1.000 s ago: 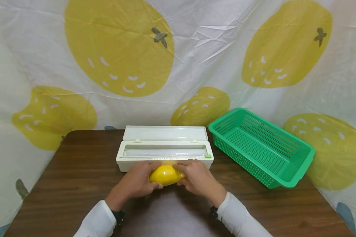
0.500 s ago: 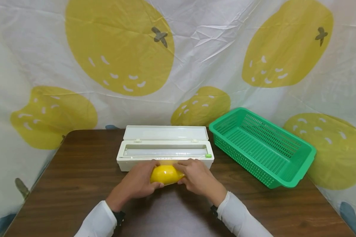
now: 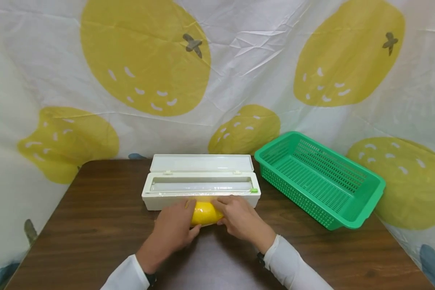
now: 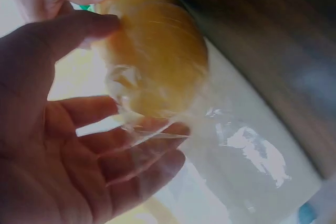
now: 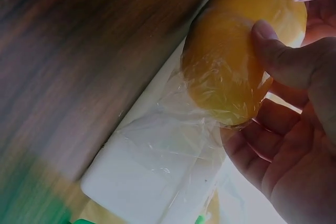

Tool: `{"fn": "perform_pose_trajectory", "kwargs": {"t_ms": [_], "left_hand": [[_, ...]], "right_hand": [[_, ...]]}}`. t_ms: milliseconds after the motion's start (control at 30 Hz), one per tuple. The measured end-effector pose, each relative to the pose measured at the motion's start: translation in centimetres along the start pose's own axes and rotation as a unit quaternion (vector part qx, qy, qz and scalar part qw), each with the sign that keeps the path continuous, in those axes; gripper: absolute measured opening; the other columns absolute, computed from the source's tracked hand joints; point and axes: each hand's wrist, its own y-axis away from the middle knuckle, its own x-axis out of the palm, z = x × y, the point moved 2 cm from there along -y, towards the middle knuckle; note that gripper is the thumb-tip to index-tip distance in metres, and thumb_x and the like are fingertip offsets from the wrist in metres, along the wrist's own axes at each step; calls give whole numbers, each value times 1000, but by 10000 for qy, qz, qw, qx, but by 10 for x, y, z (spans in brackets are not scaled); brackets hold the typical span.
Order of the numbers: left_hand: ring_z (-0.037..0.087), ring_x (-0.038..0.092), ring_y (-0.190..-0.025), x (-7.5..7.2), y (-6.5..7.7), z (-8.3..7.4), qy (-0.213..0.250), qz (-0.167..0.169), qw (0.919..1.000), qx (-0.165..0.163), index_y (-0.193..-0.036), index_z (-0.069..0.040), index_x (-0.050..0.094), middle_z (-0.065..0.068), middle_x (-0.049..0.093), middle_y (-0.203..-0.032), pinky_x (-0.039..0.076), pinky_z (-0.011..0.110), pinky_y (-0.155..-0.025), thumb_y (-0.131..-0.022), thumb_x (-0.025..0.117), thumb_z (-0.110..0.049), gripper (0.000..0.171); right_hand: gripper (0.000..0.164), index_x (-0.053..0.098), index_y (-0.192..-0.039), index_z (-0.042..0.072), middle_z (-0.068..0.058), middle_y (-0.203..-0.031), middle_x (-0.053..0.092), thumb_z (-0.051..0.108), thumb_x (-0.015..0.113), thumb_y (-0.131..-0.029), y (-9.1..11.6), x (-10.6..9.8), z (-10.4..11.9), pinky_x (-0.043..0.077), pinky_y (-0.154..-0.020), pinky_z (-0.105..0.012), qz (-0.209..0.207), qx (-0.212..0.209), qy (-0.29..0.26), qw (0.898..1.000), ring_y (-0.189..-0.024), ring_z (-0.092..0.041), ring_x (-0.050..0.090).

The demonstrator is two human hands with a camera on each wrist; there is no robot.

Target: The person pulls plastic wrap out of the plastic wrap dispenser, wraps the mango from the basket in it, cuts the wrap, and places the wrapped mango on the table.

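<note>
Behind your work hangs a creased cloth printed with yellow fruit shapes, filling the upper frame. Below it spreads your dark, wood-grained table, its far left corner rounded. At the right, tilted at an angle, sits a green plastic basket, an oblong with perforated walls. At the centre, a smooth, cream-white box stands with its flat lid raised, a pale roll lying in its long slot. Your white sleeves enter from the bottom edge. Just in front of the box, your left hand holds one end of the fruit, thumb on its side, fingers against the film; your right hand grips the other end between thumb and bent fingers. The yellow fruit, plump, oval and glossy, sits lower centre, under wrinkled clear film. Smallest is a bright green tab on the box's right rim.
</note>
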Motion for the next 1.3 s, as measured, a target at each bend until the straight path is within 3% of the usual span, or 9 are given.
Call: {"fn": "perform_pose_trajectory", "kwargs": {"t_ms": [100, 267, 433, 633, 800, 1033, 1167, 1300], "left_hand": [[35, 61, -90, -5, 0, -6, -378, -349, 9985, 168, -119, -3, 63, 19, 65, -110, 57, 52, -68, -70, 85, -36, 63], [34, 55, -86, -2, -2, -10, -636, -549, 9953, 489, -113, -6, 60, 17, 60, -102, 53, 49, -64, -56, 94, -35, 72], [33, 54, -82, 4, -4, -8, -699, -709, 9934, 577, -111, -6, 60, 16, 59, -97, 53, 47, -61, -49, 97, -30, 76], [32, 56, -75, 3, -6, -3, -439, -1041, 9908, 747, -103, -6, 63, 15, 62, -90, 54, 46, -60, -45, 98, -26, 70], [31, 57, -74, 1, -6, 2, -289, -992, 9912, 834, -103, -7, 64, 15, 63, -90, 54, 45, -63, -46, 97, -25, 68], [30, 57, -75, -3, -6, 7, -118, -868, 9927, 834, -107, -6, 65, 16, 65, -91, 56, 45, -66, -50, 96, -27, 68], [30, 58, -79, -5, -7, 10, 30, -696, 9951, 702, -111, -6, 67, 16, 67, -95, 56, 45, -71, -55, 95, -28, 66], [30, 59, -84, -7, -7, 12, 190, -476, 9970, 571, -113, -6, 68, 16, 67, -98, 56, 45, -76, -59, 93, -29, 64]], "right_hand": [[53, 65, -122, 10, -4, -110, 71, 20, 85, -74, -1, 0, 0, 58, -81, -39, 64, 6, 3, 10000, -89, -21, 63], [54, 64, -125, 9, -5, -113, 71, 20, 84, -76, -2, -2, 0, 57, -83, -39, 171, 30, -11, 9998, -91, -22, 63], [55, 63, -127, 9, -6, -115, 71, 19, 84, -77, -3, -4, -1, 57, -84, -40, 268, 30, -60, 9996, -93, -22, 63], [55, 62, -127, 8, -6, -113, 70, 20, 83, -77, -3, -5, 0, 56, -84, -41, 247, -7, -38, 9997, -94, -22, 63], [51, 63, -125, 6, -6, -111, 71, 21, 81, -79, -3, -5, 1, 57, -84, -42, 114, -112, -215, 9996, -93, -22, 64], [52, 61, -129, 10, -6, -110, 74, 22, 78, -81, -1, -12, 1, 58, -82, -42, -18, 92, -708, 9974, -90, -19, 66], [50, 63, -126, 11, -5, -114, 71, 24, 79, -80, -1, -18, 5, 56, -85, -41, -247, 147, -481, 9984, -96, -21, 63], [47, 66, -120, 14, -3, -108, 67, 25, 80, -76, 0, -23, 13, 53, -77, -39, -515, 110, 25, 9986, -95, -21, 57]]}}
